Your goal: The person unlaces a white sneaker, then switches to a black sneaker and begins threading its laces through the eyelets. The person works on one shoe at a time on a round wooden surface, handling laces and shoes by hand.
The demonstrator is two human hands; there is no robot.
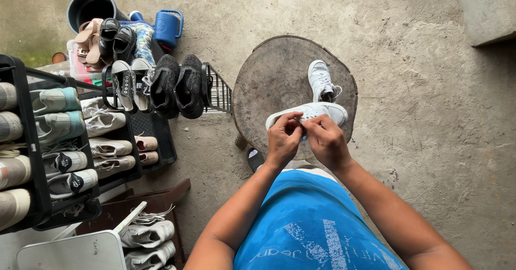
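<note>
Left hand [283, 139] and right hand [327, 141]: both set on the near white lace-up sneaker [309, 112], fingers pinched on its laces at the edge nearest the person. That sneaker lies on its side across the 5 o'clock part of the round, weathered wooden stump bench [269, 82]. Second white sneaker [321, 80]: upright on the same bench at 3 o'clock, just beyond the first, laces loose.

Surroundings: black metal shoe rack [24, 141] at 9 o'clock, well apart from the bench, its tiers holding pale and grey sneakers in rows. Pair of black fuzzy shoes [177, 84] and pair of black-and-white canvas shoes [129, 82] sit on a wire shelf between rack and bench. Dark round plastic bucket [88, 6] at 11 o'clock, contents not visible. Blue plastic watering can [167, 28] just beside it. Two more white sneakers [146, 243] lie at 7 o'clock near the person's elbow. Bare concrete floor [430, 141] surrounds the bench.
</note>
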